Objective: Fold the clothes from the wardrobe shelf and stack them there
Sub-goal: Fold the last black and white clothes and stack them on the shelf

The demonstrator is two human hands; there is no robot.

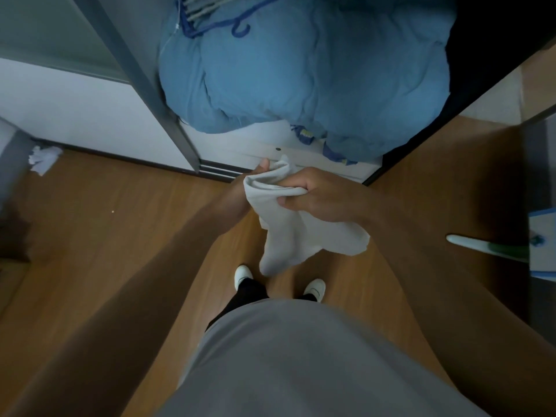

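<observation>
A small white garment (296, 236) hangs crumpled in front of me, just above the wooden floor and in front of the open wardrobe. My right hand (316, 197) grips its bunched upper edge, fingers curled over the fabric. My left hand (246, 191) holds the same edge from the left; only its thumb and wrist show, the rest is hidden behind the cloth. A big blue quilt (301, 73) fills the wardrobe shelf above the hands.
Blue hangers (216, 22) lie on top of the quilt. The grey sliding-door frame (144, 82) stands left of the opening. White crumpled paper (43, 159) lies on the floor at left. A white-and-green handle (481, 243) juts in from the right. My feet (279, 284) stand below.
</observation>
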